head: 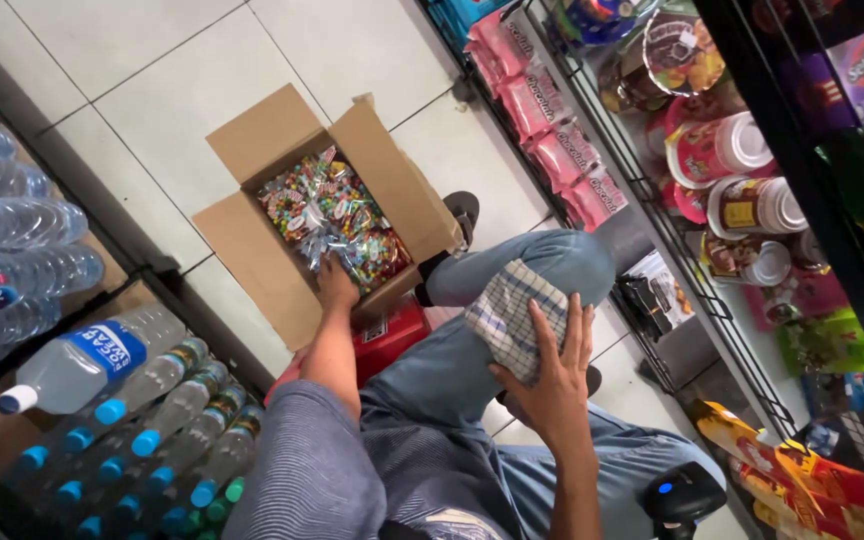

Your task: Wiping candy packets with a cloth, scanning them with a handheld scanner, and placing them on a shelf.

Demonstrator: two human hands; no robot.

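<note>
The cardboard box (252, 235) sits open on the tiled floor (152, 70) ahead of your knees, its long axis slanting from lower left to upper right, flaps splayed, full of colourful wrapped sweets (327, 210). Your left hand (335, 283) reaches inside, fingers closing on a packet. Your right hand (552, 385) presses flat on a checked cloth (512, 315) over your knee.

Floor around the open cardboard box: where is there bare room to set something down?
Bare tile lies beyond the cardboard box, between the water bottles and pink packets. Crowded: left hand in the candy-filled box, right hand on checkered cloth.
</note>
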